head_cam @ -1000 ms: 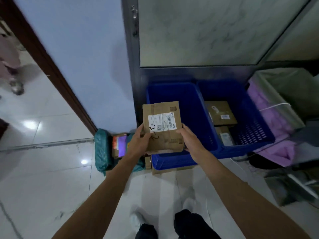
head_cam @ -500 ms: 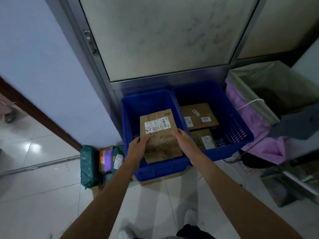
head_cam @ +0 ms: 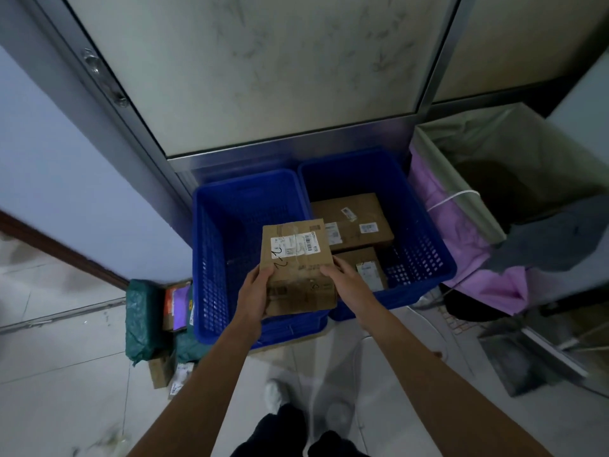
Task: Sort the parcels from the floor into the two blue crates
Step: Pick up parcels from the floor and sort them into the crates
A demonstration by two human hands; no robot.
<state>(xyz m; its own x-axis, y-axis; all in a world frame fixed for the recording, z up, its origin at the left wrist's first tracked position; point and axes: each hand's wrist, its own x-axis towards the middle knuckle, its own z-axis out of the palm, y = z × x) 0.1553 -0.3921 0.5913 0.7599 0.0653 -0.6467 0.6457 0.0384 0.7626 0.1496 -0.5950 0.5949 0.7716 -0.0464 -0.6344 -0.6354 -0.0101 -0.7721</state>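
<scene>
Tiled floor (head_cam: 66,384), metal door behind. We are holding a cardboard parcel (head_cam: 298,268) over the left blue crate (head_cam: 211,258), near its front right corner. Our left hand (head_cam: 255,293) and right hand (head_cam: 346,282) are gripping its two sides, fingers curled shut on it. Right blue crate (head_cam: 425,255) is holding two boxes (head_cam: 352,222). Green wrapped parcels (head_cam: 141,318) are lying on the floor by the left crate's left wall.

Parcel-sorting corner of an office or building entry, by appearance. Tiled floor (head_cam: 66,374), metal-framed frosted door (head_cam: 263,67), two blue crates (head_cam: 211,258) against it holding labelled cartons (head_cam: 352,219), wrapped parcels (head_cam: 141,318) heaped alongside, lined bin (head_cam: 461,206) adjacent.
</scene>
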